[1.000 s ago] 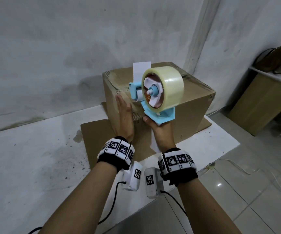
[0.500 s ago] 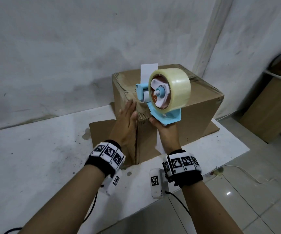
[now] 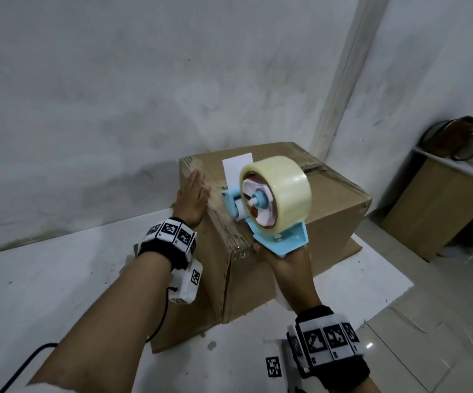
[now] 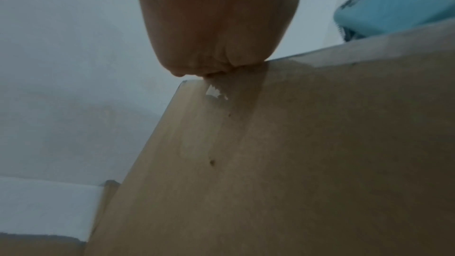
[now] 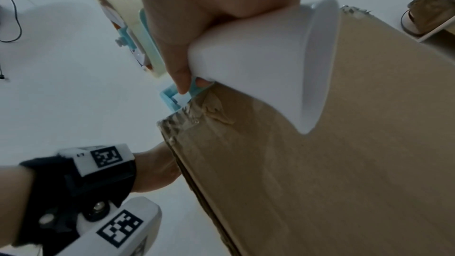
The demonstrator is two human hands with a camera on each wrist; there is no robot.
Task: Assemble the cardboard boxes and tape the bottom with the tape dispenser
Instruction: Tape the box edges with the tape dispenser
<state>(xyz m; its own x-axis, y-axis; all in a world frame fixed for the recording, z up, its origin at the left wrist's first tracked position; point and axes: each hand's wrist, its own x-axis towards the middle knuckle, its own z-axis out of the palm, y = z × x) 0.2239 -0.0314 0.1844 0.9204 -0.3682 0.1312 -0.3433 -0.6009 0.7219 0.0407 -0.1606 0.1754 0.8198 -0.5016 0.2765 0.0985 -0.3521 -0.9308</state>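
A brown cardboard box point(image 3: 331, 222) stands closed on the white table, with a white label point(image 3: 236, 168) on its top. My left hand point(image 3: 191, 194) lies flat, fingers straight, against the box's upper left edge; in the left wrist view the palm point(image 4: 216, 26) presses on the box rim point(image 4: 295, 163). My right hand point(image 3: 286, 265) grips the white handle point(image 5: 258, 55) of the light blue tape dispenser point(image 3: 278, 236). The dispenser carries a roll of clear tape point(image 3: 283, 185) and is held at the box's near top edge point(image 5: 192, 116). Wrinkled tape shows along that edge.
A flat cardboard sheet point(image 3: 173, 336) lies under the box on the table point(image 3: 45, 293). The table's right edge point(image 3: 385, 296) drops to a tiled floor. A wooden cabinet point(image 3: 442, 199) with a brown bag point(image 3: 453, 137) stands at the right. A wall is close behind.
My left hand has slid from the box's near face up to its upper left edge. The right hand keeps the dispenser at the near top edge. The head view has shifted.
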